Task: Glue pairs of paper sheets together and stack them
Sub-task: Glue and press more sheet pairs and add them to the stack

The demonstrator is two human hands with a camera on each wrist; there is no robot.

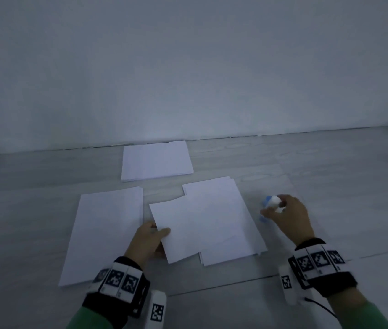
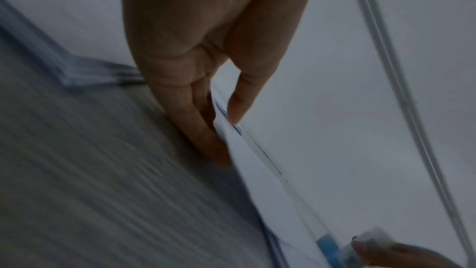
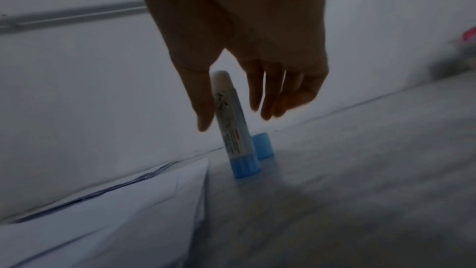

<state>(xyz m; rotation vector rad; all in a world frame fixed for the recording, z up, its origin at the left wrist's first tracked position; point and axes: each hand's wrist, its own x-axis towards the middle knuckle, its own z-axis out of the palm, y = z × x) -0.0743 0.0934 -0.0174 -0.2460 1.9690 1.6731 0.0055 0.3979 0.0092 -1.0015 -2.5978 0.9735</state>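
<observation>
Three flat white paper stacks (image 1: 156, 160); cylindrical glue stick (image 3: 233, 127).

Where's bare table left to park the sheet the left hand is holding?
Widest bare patches: table right of the glue stick, and the near strip between the wrists. Left of the far stack is bare too. Crowded: the centre, where the left stack, right stack and held sheet leave only a narrow gap; the blue cap stands beside the stick.

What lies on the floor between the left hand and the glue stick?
The head view shows the held sheet pinched by the left hand, then the middle paper stack, then bare floor before the glue stick.
</observation>
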